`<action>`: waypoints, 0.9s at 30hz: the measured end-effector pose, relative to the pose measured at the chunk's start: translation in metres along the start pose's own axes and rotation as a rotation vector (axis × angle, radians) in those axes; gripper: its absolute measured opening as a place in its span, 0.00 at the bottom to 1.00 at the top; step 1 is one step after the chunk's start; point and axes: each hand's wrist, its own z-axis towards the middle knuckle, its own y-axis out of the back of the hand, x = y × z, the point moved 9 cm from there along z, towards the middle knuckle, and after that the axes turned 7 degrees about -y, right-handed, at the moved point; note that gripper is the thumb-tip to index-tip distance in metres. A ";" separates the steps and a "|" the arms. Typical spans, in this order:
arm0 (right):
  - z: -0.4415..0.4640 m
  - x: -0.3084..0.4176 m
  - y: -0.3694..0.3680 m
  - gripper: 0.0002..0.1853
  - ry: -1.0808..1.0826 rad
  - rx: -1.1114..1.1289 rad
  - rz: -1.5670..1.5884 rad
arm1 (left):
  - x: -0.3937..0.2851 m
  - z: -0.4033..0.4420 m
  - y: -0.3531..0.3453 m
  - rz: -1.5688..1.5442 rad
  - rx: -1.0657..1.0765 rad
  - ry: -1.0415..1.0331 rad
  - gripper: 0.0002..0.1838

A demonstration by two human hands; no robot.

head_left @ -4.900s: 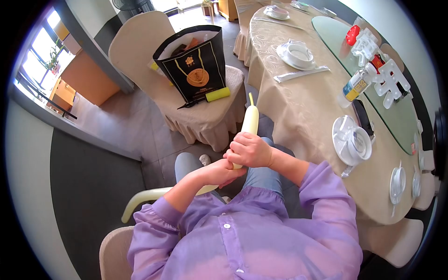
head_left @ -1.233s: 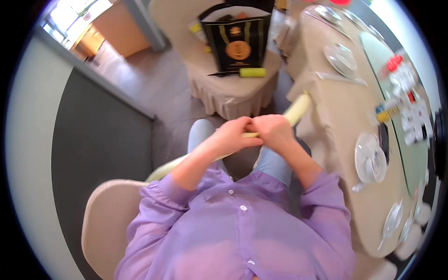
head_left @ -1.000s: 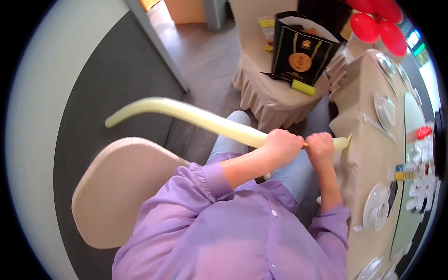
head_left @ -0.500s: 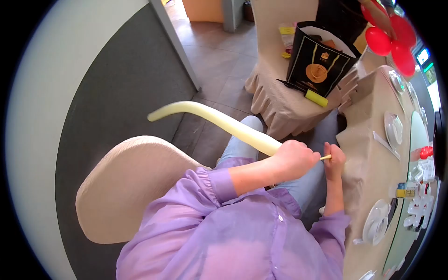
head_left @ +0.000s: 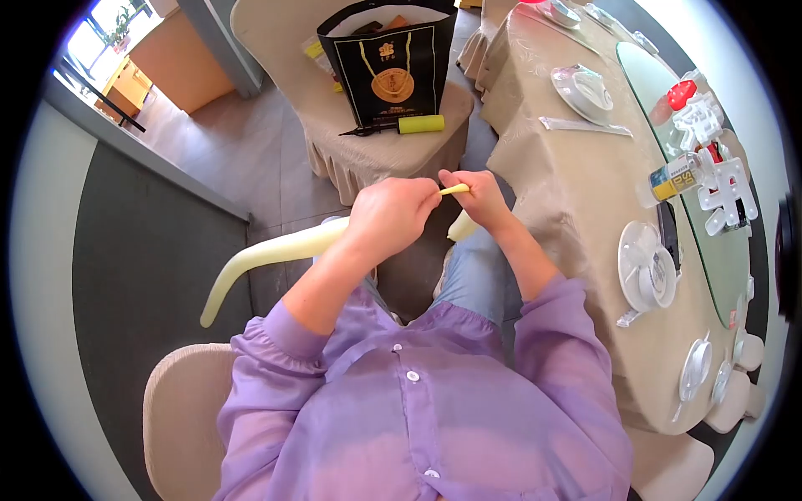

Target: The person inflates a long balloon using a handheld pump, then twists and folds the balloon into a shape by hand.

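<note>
A long pale yellow modelling balloon (head_left: 276,248) stretches left from my left hand (head_left: 391,213) and bends downward at its far end. My left hand is closed around the inflated part near its end. The thin, stretched neck runs across to my right hand (head_left: 482,199), which pinches it between thumb and fingers. Just under my right hand shows another pale yellow inflated piece (head_left: 462,225); whether it belongs to the same balloon I cannot tell. Both hands are above my lap, apart from the table. A yellow-green hand pump (head_left: 420,124) with a black nozzle lies on the chair ahead.
A black paper bag (head_left: 388,71) stands on the covered chair (head_left: 334,146). To the right, the cloth-covered table (head_left: 551,188) carries wrapped dishes (head_left: 647,267), a glass turntable (head_left: 635,63), a small bottle (head_left: 672,177) and white plastic parts (head_left: 727,196). Another chair back (head_left: 188,409) is at my left.
My view has turned right toward the table. Both hands still hold the balloon, its far end now hanging lower. A yellow piece now shows below my right hand.
</note>
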 end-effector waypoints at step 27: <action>-0.008 -0.029 -0.019 0.13 -0.330 0.197 0.510 | -0.002 0.034 0.050 -0.379 -0.112 0.011 0.09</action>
